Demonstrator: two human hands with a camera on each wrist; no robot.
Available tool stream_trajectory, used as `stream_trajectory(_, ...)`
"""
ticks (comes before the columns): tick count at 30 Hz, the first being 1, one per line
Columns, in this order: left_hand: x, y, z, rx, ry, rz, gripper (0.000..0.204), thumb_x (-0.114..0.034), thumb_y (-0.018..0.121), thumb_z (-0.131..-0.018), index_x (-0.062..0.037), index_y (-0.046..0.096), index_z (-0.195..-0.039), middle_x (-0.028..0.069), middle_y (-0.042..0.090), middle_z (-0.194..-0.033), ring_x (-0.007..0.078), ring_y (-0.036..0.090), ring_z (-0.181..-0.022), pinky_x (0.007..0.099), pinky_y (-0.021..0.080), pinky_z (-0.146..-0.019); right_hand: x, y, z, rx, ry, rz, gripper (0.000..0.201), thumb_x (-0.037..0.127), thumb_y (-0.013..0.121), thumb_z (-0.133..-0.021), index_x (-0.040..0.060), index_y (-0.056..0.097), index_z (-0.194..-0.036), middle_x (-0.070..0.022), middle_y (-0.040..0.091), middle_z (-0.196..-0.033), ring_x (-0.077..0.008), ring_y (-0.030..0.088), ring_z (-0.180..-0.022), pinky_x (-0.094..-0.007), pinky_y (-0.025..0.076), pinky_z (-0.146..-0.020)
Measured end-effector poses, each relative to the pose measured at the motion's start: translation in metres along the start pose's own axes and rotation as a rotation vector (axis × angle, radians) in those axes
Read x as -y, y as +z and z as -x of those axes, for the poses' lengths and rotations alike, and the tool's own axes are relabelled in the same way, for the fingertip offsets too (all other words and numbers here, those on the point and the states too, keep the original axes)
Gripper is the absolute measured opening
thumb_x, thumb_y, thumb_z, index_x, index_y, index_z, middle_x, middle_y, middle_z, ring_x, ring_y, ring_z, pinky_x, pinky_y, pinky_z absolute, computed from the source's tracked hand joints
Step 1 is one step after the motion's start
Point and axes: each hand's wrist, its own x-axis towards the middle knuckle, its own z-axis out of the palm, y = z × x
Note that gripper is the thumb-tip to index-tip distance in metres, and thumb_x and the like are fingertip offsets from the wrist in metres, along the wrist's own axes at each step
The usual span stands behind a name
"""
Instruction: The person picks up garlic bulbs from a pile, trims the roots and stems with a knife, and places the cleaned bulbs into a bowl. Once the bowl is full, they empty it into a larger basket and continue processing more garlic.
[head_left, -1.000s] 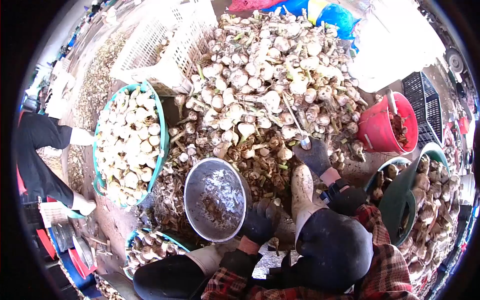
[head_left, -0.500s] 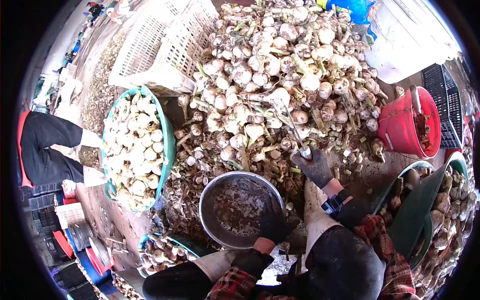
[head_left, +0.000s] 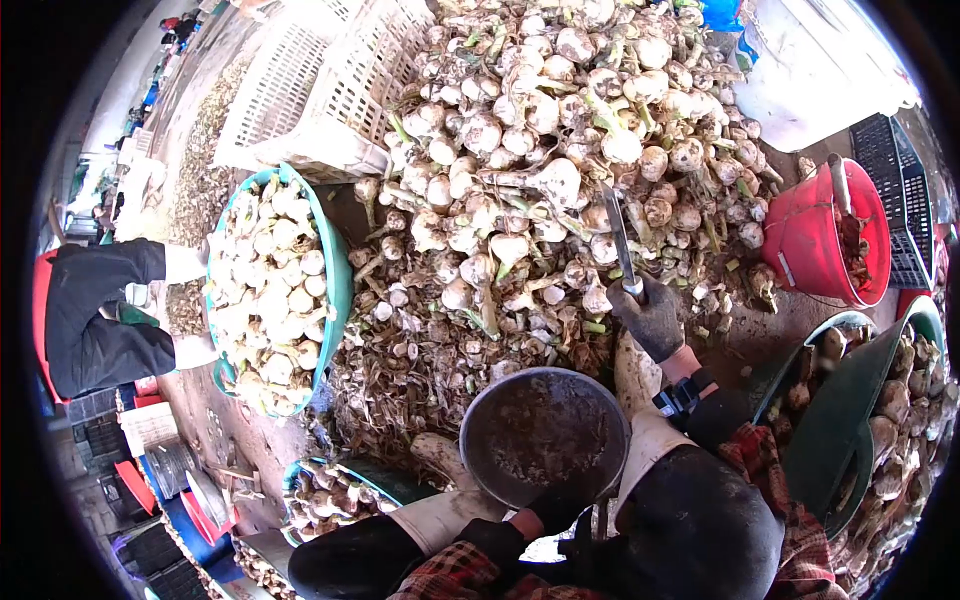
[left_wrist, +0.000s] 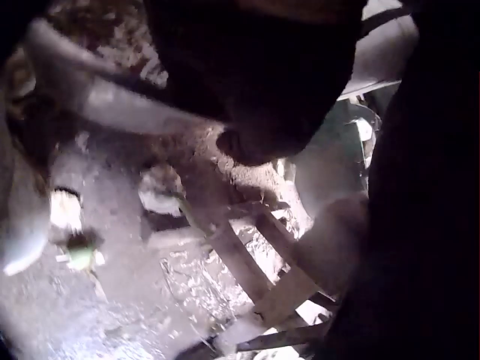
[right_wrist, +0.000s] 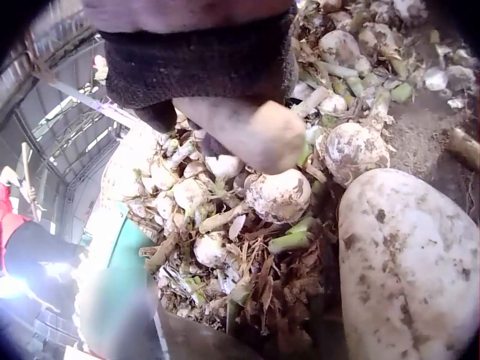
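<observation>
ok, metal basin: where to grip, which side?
Likely the near rim of the metal basin, from the person's side, where the left hand is: its top is round and open, and the legs flank it left and right.

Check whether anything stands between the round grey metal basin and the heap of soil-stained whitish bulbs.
In the head view, loose dry brown husks cover the ground between the basin and the heap; nothing upright shows there.

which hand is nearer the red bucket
Right. The right hand, gripping a knife, is on the bucket's side of the person, with a gap between; the left hand is farther off, at the metal bowl's near rim.
</observation>
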Motion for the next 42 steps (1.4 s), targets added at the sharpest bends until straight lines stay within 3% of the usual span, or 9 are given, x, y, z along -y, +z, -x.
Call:
stream_trajectory(5, -0.013, -0.112, 0.001, 0.490, -0.314, 0.120, 0.048, -0.019, 0.042, -0.096, -0.0103, 0.034, -0.142, 0.0135, 0.032, -0.146, 0.0272, 0.029, -0.135, 0.0353, 0.019, -0.113, -0.002, -0.001, 0.002, 0.078, -0.086, 0.200, 0.032, 0.029, 0.070, -0.074, 0.0008, 0.062, -0.085, -0.0168, 0.061, -0.067, -0.0291, 0.062, -0.062, -0.0369, 0.048, -0.059)
stream_trajectory(7, 0.055, -0.092, 0.042, -0.033, -0.461, 0.413, 0.052, -0.027, 0.050, -0.093, -0.0125, 0.037, -0.141, 0.0110, 0.031, -0.147, 0.0268, 0.027, -0.135, 0.0349, 0.020, -0.113, 0.002, 0.000, 0.003, 0.088, -0.087, 0.205, 0.032, 0.030, 0.070, -0.074, 0.0009, 0.062, -0.084, -0.0172, 0.061, -0.067, -0.0296, 0.063, -0.063, -0.0376, 0.048, -0.059)
stream_trajectory(9, 0.041, -0.225, -0.045, -0.280, -0.634, -0.032, 0.034, -0.027, 0.063, -0.084, -0.0096, 0.061, -0.113, 0.0184, 0.065, -0.099, 0.0380, 0.062, -0.092, 0.0431, 0.049, -0.079, 0.006, 0.001, 0.003, 0.089, -0.121, 0.290, 0.032, 0.031, 0.070, -0.075, 0.0005, 0.061, -0.082, -0.0184, 0.061, -0.066, -0.0315, 0.064, -0.063, -0.0397, 0.048, -0.057)
stream_trajectory(11, 0.081, -0.266, -0.078, -0.943, -0.573, -0.285, 0.025, -0.028, 0.059, -0.084, -0.0066, 0.059, -0.096, 0.0209, 0.063, -0.069, 0.0394, 0.063, -0.068, 0.0464, 0.050, -0.059, 0.010, 0.004, 0.002, 0.118, -0.092, 0.299, 0.032, 0.031, 0.070, -0.075, 0.0003, 0.061, -0.082, -0.0189, 0.061, -0.066, -0.0320, 0.064, -0.063, -0.0401, 0.048, -0.057)
stream_trajectory(14, 0.124, -0.308, -0.117, -0.713, -1.063, -0.288, 0.043, -0.040, 0.061, -0.078, -0.0023, 0.061, -0.099, 0.0249, 0.065, -0.086, 0.0389, 0.064, -0.083, 0.0459, 0.052, -0.072, 0.010, 0.011, 0.001, 0.153, -0.081, 0.271, 0.029, 0.029, 0.068, -0.074, 0.0006, 0.061, -0.079, -0.0200, 0.060, -0.065, -0.0352, 0.063, -0.064, -0.0417, 0.048, -0.057)
stream_trajectory(18, 0.157, -0.331, -0.140, -0.513, -1.077, -0.321, 0.063, -0.051, 0.066, -0.070, -0.0037, 0.058, -0.111, 0.0231, 0.065, -0.091, 0.0408, 0.063, -0.087, 0.0479, 0.051, -0.076, 0.001, 0.019, 0.001, 0.224, -0.182, 0.349, 0.026, 0.027, 0.066, -0.075, 0.0016, 0.062, -0.079, -0.0198, 0.061, -0.068, -0.0392, 0.061, -0.066, -0.0438, 0.048, -0.059)
stream_trajectory(26, 0.126, -0.318, -0.132, -0.737, -0.991, -0.175, 0.052, -0.040, 0.073, -0.070, -0.0081, 0.057, -0.107, 0.0167, 0.067, -0.090, 0.0332, 0.066, -0.080, 0.0416, 0.052, -0.074, 0.017, 0.024, 0.007, 0.330, -0.165, 0.431, 0.035, 0.033, 0.067, -0.075, 0.0024, 0.064, -0.092, -0.0206, 0.064, -0.077, -0.0393, 0.063, -0.074, -0.0452, 0.051, -0.067)
stream_trajectory(32, 0.102, -0.287, -0.083, -1.176, -0.147, 0.946, 0.054, 0.001, 0.069, -0.072, -0.0027, 0.041, -0.118, 0.0064, 0.051, -0.110, 0.0176, 0.055, -0.092, 0.0299, 0.051, -0.070, 0.027, 0.026, 0.013, 0.226, -0.265, 0.323, 0.032, 0.027, 0.067, -0.075, 0.0014, 0.062, -0.094, -0.0170, 0.062, -0.071, -0.0370, 0.062, -0.069, -0.0454, 0.050, -0.061)
stream_trajectory(42, 0.076, -0.258, -0.079, -0.827, -0.079, 0.201, 0.054, -0.010, 0.068, -0.076, -0.0057, 0.045, -0.124, 0.0108, 0.053, -0.116, 0.0234, 0.054, -0.103, 0.0363, 0.045, -0.091, 0.096, 0.029, 0.025, 0.218, -0.615, 0.589, 0.025, 0.026, 0.071, -0.074, 0.0080, 0.054, -0.074, -0.0114, 0.054, -0.070, -0.0301, 0.059, -0.056, -0.0398, 0.047, -0.048)
